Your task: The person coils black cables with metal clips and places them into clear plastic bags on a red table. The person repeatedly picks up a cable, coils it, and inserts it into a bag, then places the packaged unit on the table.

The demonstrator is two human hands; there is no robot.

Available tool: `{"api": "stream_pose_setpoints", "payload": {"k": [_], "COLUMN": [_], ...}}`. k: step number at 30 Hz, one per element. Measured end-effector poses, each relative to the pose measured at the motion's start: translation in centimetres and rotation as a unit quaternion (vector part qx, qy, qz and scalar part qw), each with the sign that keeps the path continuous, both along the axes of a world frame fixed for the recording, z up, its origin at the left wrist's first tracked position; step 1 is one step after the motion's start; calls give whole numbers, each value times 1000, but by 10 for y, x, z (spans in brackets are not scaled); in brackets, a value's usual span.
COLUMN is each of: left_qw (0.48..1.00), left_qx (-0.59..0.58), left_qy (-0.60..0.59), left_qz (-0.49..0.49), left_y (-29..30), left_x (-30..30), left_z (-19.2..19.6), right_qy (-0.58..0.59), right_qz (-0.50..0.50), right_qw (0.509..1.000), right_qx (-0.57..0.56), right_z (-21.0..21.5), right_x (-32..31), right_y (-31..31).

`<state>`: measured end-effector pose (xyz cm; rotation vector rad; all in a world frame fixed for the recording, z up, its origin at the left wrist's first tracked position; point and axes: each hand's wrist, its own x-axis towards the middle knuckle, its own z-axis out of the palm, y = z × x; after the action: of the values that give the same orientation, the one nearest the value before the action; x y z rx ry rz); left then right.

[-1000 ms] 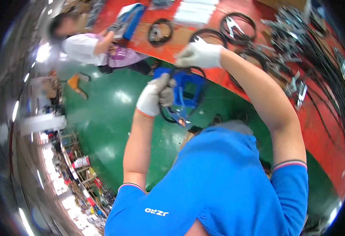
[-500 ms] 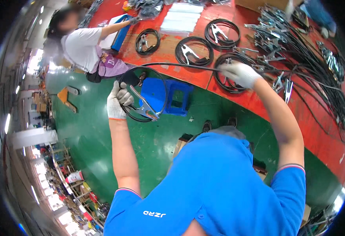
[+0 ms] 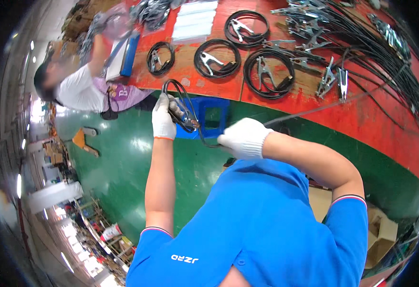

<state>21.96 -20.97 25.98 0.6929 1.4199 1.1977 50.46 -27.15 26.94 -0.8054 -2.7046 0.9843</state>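
Observation:
Both my hands wear white knit gloves. My left hand (image 3: 163, 117) grips a partly wound black cable (image 3: 189, 101), its loops turned nearly edge-on beyond the table's near edge. A metal spring clamp (image 3: 189, 122) hangs among those loops, partly hidden. My right hand (image 3: 244, 138), slightly blurred, is closed around the same cable, lower and to the right, in front of my chest. From there the cable's free length stretches right across the red table (image 3: 362, 115) toward the loose cables. Closest on the tabletop is a finished coil with a clamp (image 3: 267, 71).
More coils with clamps (image 3: 217, 58) lie along the table. A big heap of loose cables and clamps (image 3: 348, 40) covers its right side. Clear plastic bags (image 3: 195, 21) lie at the back. A blue stool (image 3: 214, 117) stands below the edge. At left, a co-worker (image 3: 78, 91) handles a clear bag.
My right hand has come off the tabletop coils toward my chest, bringing the cable along. My left hand has shifted right, turning the loops edge-on. The co-worker's arm has moved to a clear bag.

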Motion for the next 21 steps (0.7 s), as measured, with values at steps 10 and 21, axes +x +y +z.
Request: {"api": "stream_pose_setpoints", "payload": {"k": [10, 21], "left_qw": [965, 918], "left_qx": [-107, -1], "left_qy": [-15, -377], "left_qz": [-240, -123], "left_y": [-16, -12], "left_x": [98, -69], "left_z": [13, 41], "right_qy": [119, -184], "right_qz": [-107, -322], "right_qw": [973, 919], "right_qx": [167, 134], "right_z": [2, -129], "right_x": [17, 308], "right_y": [104, 82]}}
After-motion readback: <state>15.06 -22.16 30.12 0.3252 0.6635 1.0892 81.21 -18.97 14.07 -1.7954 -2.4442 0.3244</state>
